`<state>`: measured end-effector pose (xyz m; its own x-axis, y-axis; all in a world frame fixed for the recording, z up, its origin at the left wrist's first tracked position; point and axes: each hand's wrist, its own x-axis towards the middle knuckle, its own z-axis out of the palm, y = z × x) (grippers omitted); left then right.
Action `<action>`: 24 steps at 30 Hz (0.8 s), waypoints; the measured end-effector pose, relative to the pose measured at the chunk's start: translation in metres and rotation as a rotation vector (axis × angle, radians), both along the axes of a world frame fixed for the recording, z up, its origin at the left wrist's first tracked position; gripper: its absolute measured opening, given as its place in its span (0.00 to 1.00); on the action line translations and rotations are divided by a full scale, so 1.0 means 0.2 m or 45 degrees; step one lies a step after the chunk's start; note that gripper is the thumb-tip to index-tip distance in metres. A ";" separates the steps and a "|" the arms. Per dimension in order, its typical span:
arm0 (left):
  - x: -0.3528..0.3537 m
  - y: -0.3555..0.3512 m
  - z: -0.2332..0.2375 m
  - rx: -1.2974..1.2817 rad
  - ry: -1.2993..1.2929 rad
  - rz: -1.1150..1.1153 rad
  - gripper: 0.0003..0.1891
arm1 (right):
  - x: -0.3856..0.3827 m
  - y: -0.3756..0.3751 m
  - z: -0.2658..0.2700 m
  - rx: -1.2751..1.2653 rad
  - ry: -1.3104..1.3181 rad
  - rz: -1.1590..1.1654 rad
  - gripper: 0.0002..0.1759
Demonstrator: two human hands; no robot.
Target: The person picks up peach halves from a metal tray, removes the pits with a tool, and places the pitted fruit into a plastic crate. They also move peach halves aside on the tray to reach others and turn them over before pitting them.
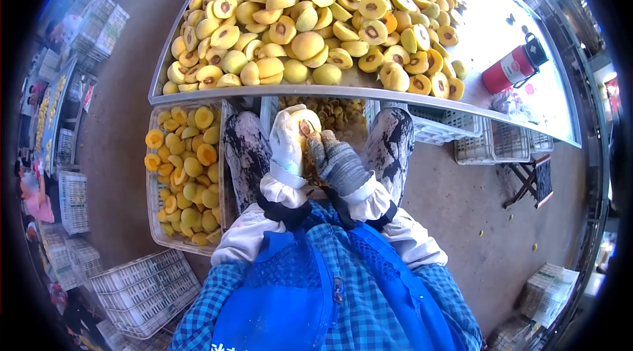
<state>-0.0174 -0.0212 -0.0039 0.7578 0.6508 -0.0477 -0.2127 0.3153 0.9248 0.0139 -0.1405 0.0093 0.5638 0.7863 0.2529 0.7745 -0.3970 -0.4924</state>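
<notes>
My left hand (285, 143), in a white glove, is closed round a yellow peach half (307, 117) with its cut face up and the brown pit area showing. My right hand (339, 163), in a grey knitted glove, has its fingers curled and pressed against the edge of that peach half. Whether a small tool sits in those fingers is hidden. Both hands are held between my knees, above a crate (371, 111) with brown and yellow scraps in it. Just beyond lies a large heap of halved peaches (283, 29), many with pits still in them.
The heap rests on a metal table (486, 34), with a red flask (514, 64) at its right. A crate (155, 209) of pitted halves stands by my left knee. Other crates (146, 293) and a folding stool (542, 181) stand on the floor. People work at far left.
</notes>
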 end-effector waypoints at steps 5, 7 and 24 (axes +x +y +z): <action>-0.01 -0.01 0.03 -0.075 -0.007 0.033 0.21 | 0.01 -0.01 0.07 -0.092 0.314 -0.002 0.14; -0.04 0.00 0.06 -0.015 -0.004 -0.038 0.19 | 0.01 -0.03 0.08 0.020 0.565 0.015 0.15; -0.12 -0.01 0.00 0.139 0.165 -0.116 0.06 | 0.02 -0.12 -0.13 0.120 1.769 0.067 0.18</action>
<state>-0.0417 -0.0238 -0.0046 0.8059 0.5864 -0.0815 -0.0650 0.2245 0.9723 0.0188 -0.1649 -0.0166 0.3647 0.8256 -0.4305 -0.3525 -0.3055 -0.8846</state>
